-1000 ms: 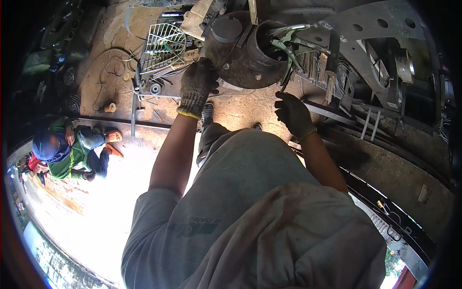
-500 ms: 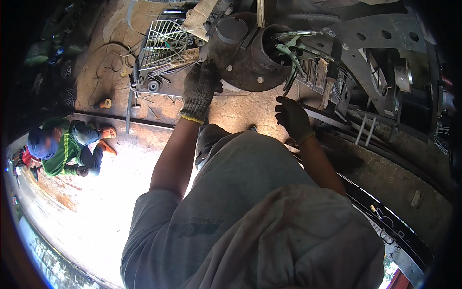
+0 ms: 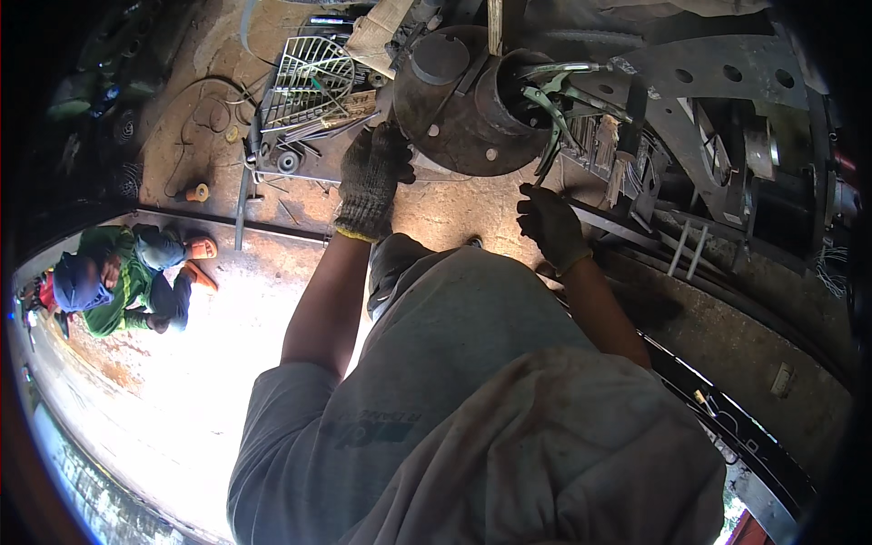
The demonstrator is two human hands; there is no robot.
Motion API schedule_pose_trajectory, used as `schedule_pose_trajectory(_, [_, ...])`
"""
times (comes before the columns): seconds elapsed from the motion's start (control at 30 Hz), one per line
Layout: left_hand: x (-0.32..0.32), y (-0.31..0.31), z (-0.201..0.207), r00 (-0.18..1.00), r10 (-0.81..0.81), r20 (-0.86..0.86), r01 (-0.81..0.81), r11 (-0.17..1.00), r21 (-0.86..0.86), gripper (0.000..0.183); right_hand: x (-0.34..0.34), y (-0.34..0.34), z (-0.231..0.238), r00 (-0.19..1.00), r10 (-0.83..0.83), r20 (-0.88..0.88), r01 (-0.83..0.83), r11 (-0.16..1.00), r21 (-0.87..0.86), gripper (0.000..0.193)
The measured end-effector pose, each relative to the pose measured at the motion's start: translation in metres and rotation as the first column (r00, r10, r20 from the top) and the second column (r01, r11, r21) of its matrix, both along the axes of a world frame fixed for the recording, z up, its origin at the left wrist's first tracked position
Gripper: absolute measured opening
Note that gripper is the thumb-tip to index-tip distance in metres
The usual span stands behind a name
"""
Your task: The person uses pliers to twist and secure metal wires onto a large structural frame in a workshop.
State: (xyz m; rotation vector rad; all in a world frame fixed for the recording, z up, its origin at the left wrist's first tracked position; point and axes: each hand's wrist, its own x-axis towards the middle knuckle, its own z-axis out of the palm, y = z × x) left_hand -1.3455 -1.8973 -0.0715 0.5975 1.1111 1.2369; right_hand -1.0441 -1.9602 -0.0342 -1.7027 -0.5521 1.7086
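My left hand (image 3: pixel 371 186), in a grey knitted glove with a yellow cuff, is just off the near left edge of a dark round metal plate (image 3: pixel 463 150). Its fingers point away and down, and their undersides are hidden. My right hand (image 3: pixel 554 227), in a dark glove, has its fingers loosely apart, close below the handle ends of green locking pliers (image 3: pixel 551 107). Nothing shows clearly in it. The pliers are at a short, wide pipe (image 3: pixel 501 95) standing on the plate. Beside the pipe is a round dark disc (image 3: pixel 440 59).
A wire grille (image 3: pixel 309 77), metal rods and a ring (image 3: pixel 288 163) lie to the left, near a hammer (image 3: pixel 252 154). A person in green (image 3: pixel 118 282) crouches at far left. Steel beams (image 3: pixel 727 73) and stacked rods (image 3: pixel 604 145) crowd the right side.
My left hand has drawn back slightly toward me, away from the plate's edge. My right hand has hardly moved.
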Motion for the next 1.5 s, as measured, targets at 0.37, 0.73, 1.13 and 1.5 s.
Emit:
schedule_pose_trajectory(0.37, [0.006, 0.008, 0.006, 0.997, -0.019, -0.079, 0.013, 0.998, -0.064, 0.042, 0.003, 0.000, -0.006, 1.000, 0.005, -0.022, -0.006, 1.000, -0.016, 0.034])
schedule_pose_trajectory(0.73, [0.013, 0.017, 0.016, 0.982, -0.024, -0.190, -0.003, 0.990, -0.141, 0.044, 0.009, 0.003, -0.011, 0.999, -0.009, -0.052, 0.008, 1.000, -0.024, 0.032])
schedule_pose_trajectory(1.13, [0.036, 0.022, -0.006, 0.591, 0.114, -0.799, -0.204, 0.979, -0.011, 0.047, 0.025, 0.040, -0.035, 0.998, -0.046, 0.036, 0.041, 0.992, 0.120, 0.033])
schedule_pose_trajectory(1.5, [0.056, 0.056, -0.021, 0.738, 0.594, -0.319, -0.574, 0.802, 0.165, 0.053, 0.006, 0.139, -0.057, 0.624, 0.232, -0.746, 0.117, 0.916, 0.383, 0.052])
